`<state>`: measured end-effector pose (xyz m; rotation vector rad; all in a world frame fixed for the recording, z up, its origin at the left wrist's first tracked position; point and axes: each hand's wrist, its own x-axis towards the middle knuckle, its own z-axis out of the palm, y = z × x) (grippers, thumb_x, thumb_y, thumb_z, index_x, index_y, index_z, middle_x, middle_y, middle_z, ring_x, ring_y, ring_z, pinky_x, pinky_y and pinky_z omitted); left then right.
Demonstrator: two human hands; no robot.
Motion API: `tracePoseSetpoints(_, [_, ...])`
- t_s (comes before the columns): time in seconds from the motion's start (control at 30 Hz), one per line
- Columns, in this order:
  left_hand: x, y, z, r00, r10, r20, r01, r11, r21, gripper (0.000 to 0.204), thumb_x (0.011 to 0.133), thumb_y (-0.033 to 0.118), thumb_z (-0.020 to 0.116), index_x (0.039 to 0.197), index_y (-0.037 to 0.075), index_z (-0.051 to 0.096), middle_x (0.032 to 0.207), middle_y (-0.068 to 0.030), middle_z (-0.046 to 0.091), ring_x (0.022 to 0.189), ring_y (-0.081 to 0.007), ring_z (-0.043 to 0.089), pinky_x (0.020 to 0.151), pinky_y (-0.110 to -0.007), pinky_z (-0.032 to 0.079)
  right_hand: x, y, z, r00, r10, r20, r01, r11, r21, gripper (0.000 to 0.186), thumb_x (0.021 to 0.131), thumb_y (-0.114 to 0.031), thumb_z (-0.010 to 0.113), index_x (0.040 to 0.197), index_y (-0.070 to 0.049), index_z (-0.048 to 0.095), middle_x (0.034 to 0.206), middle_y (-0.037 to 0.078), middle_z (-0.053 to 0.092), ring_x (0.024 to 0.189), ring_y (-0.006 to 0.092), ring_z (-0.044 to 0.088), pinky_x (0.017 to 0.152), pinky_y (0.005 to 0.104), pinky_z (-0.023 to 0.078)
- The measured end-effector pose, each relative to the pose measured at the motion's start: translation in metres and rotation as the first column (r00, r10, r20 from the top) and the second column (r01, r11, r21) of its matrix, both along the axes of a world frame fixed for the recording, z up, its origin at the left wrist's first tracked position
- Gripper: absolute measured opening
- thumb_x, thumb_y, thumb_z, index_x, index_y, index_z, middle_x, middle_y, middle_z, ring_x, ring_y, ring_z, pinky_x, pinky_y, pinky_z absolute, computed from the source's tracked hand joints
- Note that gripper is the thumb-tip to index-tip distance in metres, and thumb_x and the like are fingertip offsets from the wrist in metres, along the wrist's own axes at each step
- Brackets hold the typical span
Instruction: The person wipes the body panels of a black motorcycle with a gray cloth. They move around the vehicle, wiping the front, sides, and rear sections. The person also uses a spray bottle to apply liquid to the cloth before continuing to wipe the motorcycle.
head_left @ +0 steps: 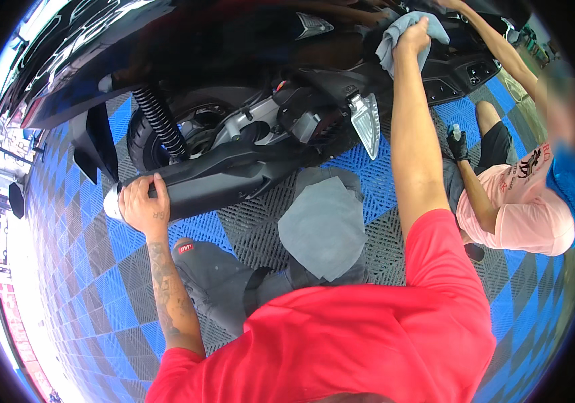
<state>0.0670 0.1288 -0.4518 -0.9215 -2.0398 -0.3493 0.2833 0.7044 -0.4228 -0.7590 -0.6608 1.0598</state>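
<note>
Fingers of the right hand were closed over a pale blue cloth, bunched and pressed against the black bodywork of the scooter at the far right of the scene. Fingers of the left hand were curled round the near end of the black exhaust muffler, low on the left, apparently bracing the body. The step in hand looked like wiping the upper panel; carrying the stroke on would call for keeping the cloth flat to the curved surface while the left hand steadied against the muffler.

Beyond the cloth, a silver footpeg hung folded below the panel, and the rear wheel with its coiled black shock absorber sat to the left. The person's grey-trousered knee rested on a floor of blue and grey grid tiles. A small red oval label showed on the grey shoe near the left forearm. At the right, a co-worker in a pink shirt crouched, a gloved hand holding a small bottle with a white top.
</note>
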Motion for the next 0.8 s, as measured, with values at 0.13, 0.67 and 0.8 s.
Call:
tracePoseSetpoints(0.13, [0.002,-0.011,0.002,0.999,0.032,-0.018,-0.032,0.999,0.01,0.015,0.083,0.024,0.07,0.076,0.011,0.069,0.086,-0.0005,0.071,0.087,-0.0204,0.066,0.096,-0.039,0.044,-0.044,-0.148,0.012,0.999,-0.015,0.029,0.016,0.998,-0.053,0.063,0.099,-0.051,0.05,0.069,0.003,0.058,0.073,0.009,0.061,0.064,0.0185,0.052,0.06,0.0386,0.046])
tracePoseSetpoints(0.67, [-0.005,0.001,0.002,0.999,-0.047,-0.008,0.047,0.991,0.125,0.014,0.082,0.023,0.07,0.075,0.011,0.068,0.083,0.0003,0.07,0.084,-0.0198,0.065,0.096,-0.039,0.045,-0.045,-0.176,0.024,0.875,-0.056,0.481,-0.23,0.826,0.515,0.051,0.101,-0.033,0.055,0.133,0.006,0.049,0.136,0.018,0.052,0.12,0.0287,0.053,0.102,0.0416,0.042])
tracePoseSetpoints(0.8, [-0.007,0.001,-0.001,0.998,-0.061,0.0,0.06,0.987,0.149,0.014,0.083,0.023,0.07,0.076,0.011,0.068,0.083,-0.0001,0.07,0.086,-0.0198,0.065,0.097,-0.039,0.044,-0.114,-0.276,0.058,0.97,-0.2,0.137,0.004,0.578,0.816,0.051,0.1,-0.029,0.057,0.138,0.003,0.046,0.138,0.018,0.05,0.128,0.0313,0.048,0.106,0.0427,0.04])
